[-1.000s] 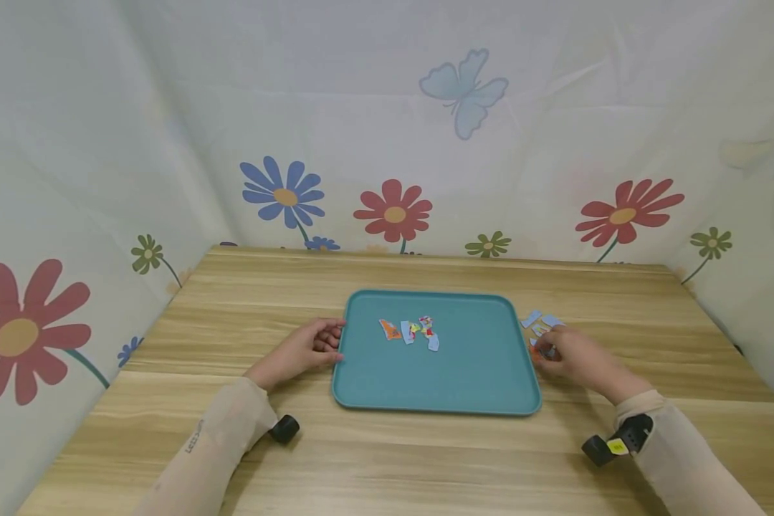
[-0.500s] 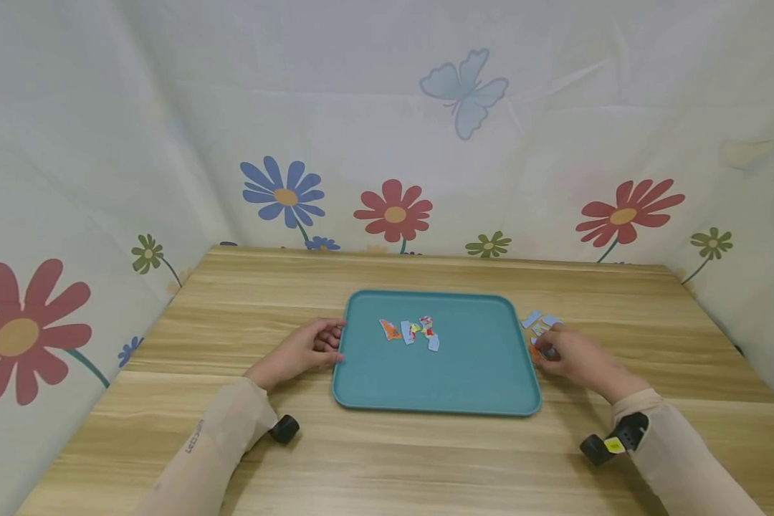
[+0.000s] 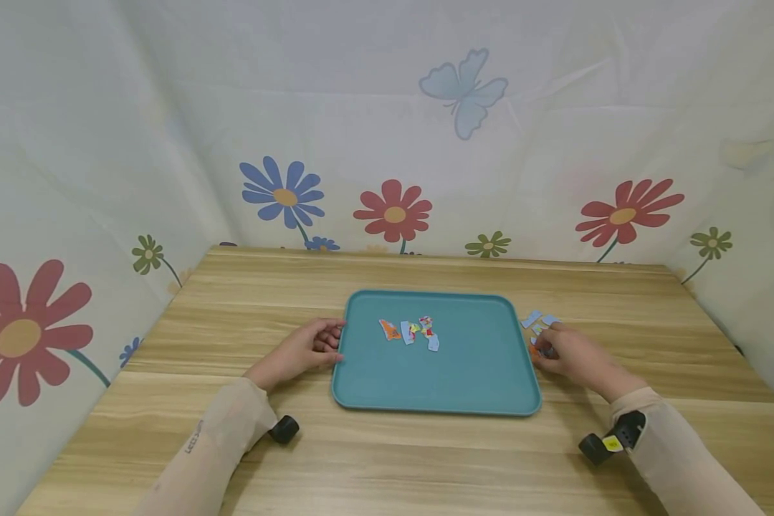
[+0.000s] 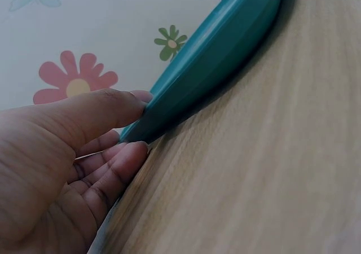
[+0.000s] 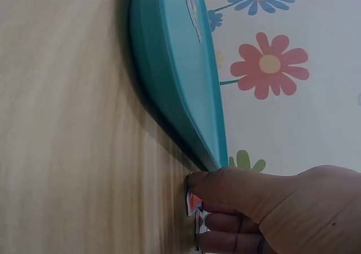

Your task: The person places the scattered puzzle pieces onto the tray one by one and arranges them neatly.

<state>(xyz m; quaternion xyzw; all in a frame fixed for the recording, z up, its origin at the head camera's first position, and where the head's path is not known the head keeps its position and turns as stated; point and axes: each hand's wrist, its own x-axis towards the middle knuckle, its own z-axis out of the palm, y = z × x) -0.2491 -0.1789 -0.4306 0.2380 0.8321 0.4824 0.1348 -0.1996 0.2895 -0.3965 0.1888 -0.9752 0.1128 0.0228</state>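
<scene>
A teal tray lies on the table with small cut picture pieces on it, like jigsaw puzzle pieces: an orange one and several joined light-blue, yellow and red ones. My left hand grips the tray's left edge, thumb at the rim and fingertips low on its side. Beyond the tray's right edge, my right hand bends over loose pieces on the table. Its thumb and fingers pinch an orange puzzle piece, partly hidden by them. More light-blue pieces lie just past its fingertips.
The wood-grain table stretches around the tray. A pale curtain printed with flowers and a butterfly hangs behind and at the sides. Each wrist carries a small black camera.
My right wrist has shifted very slightly to the left, with its fingers still at the loose pieces. My left hand, the tray and the pieces on it have stayed put.
</scene>
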